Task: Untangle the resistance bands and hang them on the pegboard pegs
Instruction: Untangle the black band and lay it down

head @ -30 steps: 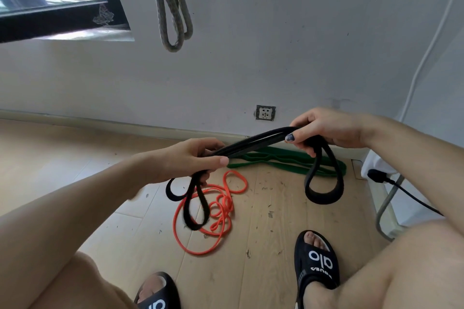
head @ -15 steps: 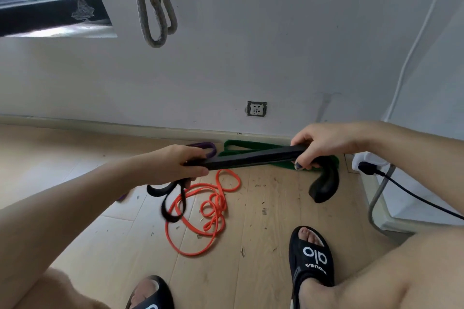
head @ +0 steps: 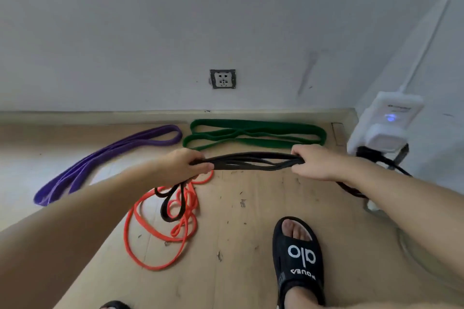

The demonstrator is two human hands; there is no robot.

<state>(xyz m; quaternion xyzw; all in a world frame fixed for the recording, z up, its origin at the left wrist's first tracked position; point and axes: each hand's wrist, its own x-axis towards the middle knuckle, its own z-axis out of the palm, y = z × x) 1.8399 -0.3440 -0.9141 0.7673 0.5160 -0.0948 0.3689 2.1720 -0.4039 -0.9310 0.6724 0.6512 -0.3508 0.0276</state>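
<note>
Both forearms are bare, with no sleeve, watch or band showing anywhere along them, and the left hand (head: 187, 164) and right hand (head: 310, 163) wear no rings or gloves. At about five o'clock in the view, one foot sits in a chunky black open-toe slide sandal (head: 298, 258) whose broad strap carries a large white "alo" logo with a smaller line of white lettering beneath it, the toes showing through the front opening. At six o'clock, on the bottom edge, only the rounded black tip of a second sandal (head: 114, 305) shows.
</note>
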